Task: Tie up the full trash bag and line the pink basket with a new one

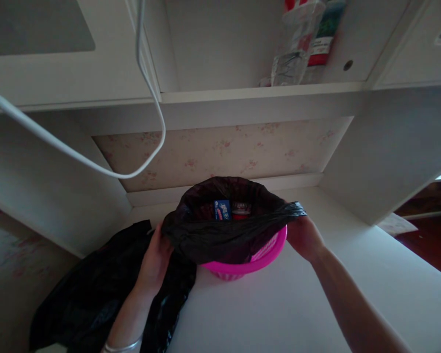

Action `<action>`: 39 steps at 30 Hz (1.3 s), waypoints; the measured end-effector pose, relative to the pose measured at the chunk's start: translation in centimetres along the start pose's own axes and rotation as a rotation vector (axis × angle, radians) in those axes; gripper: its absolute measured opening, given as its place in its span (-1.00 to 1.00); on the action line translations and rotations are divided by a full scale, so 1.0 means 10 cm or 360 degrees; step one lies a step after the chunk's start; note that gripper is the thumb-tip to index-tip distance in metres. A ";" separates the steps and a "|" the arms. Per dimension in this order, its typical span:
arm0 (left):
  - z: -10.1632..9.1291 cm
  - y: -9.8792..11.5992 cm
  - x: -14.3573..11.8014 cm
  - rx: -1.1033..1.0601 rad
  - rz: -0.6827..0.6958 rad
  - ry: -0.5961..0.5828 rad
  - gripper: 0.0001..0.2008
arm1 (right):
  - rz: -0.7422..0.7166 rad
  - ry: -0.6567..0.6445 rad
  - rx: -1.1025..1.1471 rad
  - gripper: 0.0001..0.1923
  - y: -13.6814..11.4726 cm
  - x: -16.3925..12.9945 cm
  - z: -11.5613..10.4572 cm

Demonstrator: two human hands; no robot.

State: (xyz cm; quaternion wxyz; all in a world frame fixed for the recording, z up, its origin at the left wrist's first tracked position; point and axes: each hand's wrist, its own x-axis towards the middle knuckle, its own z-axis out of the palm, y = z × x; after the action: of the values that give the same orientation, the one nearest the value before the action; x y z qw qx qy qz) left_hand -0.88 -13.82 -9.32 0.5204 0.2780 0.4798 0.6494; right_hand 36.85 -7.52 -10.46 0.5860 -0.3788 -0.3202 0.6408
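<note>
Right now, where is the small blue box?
In the head view, the small blue box sits near the centre, inside the open black plastic bag in the pink basket, just left of a red-and-clear container.

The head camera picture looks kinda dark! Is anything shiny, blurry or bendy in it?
Head view: dim overall, with folds fading into darkness on the black bag over the pink basket; head view: a pale shine on the bag's edge by the right hand; head view: the clear container looks soft; head view: cupboard sides slant, perhaps from a wide lens.
</note>
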 end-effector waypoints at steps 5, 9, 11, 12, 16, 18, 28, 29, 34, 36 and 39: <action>0.25 0.28 0.23 -0.0144 -0.0035 -0.0055 -0.49 | -0.0101 -0.0182 -0.0166 -0.55 -0.20 0.16 0.31; 0.35 0.43 0.42 0.0017 0.0042 -0.0209 -0.51 | -0.0159 -0.0103 -0.0253 -0.61 -0.33 0.32 0.37; 0.38 0.48 0.50 0.0027 0.0073 -0.0214 -0.54 | -0.0181 -0.0003 -0.0264 -0.64 -0.40 0.40 0.37; 0.40 0.49 0.54 0.0019 0.0086 -0.0201 -0.55 | -0.0191 0.0023 -0.0275 -0.64 -0.44 0.43 0.37; 0.46 0.51 0.66 0.0000 0.0070 -0.0183 -0.54 | -0.0237 0.0062 -0.0363 -0.60 -0.60 0.54 0.51; 0.47 0.50 0.71 0.0011 0.0034 -0.0189 -0.55 | -0.0256 0.0054 -0.0413 -0.56 -0.67 0.57 0.61; 0.38 0.51 0.81 0.0016 0.0061 -0.0209 -0.53 | -0.0564 -0.0231 -0.0620 -0.42 -0.98 0.64 1.05; 0.37 0.52 0.82 0.0010 0.0101 -0.0182 -0.55 | -0.0588 -0.0240 -0.0618 -0.43 -0.99 0.63 1.08; 0.37 0.55 0.95 -0.0021 0.0352 -0.0059 -0.61 | -0.0621 -0.0259 -0.0631 -0.51 -0.97 0.58 1.13; 0.39 0.55 1.01 -0.0019 0.0420 -0.0034 -0.64 | -0.0673 -0.0268 -0.0651 -0.50 -0.94 0.59 1.12; 0.44 0.57 1.13 -0.0020 0.0506 0.0002 -0.68 | -0.0689 -0.0243 -0.0687 -0.54 -0.88 0.68 1.14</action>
State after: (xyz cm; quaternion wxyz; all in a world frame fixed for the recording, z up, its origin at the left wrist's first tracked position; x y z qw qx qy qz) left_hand -2.83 -1.73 -3.94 0.4125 0.3468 0.4258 0.7268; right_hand 31.35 0.61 2.10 0.5890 -0.3682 -0.5652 0.4451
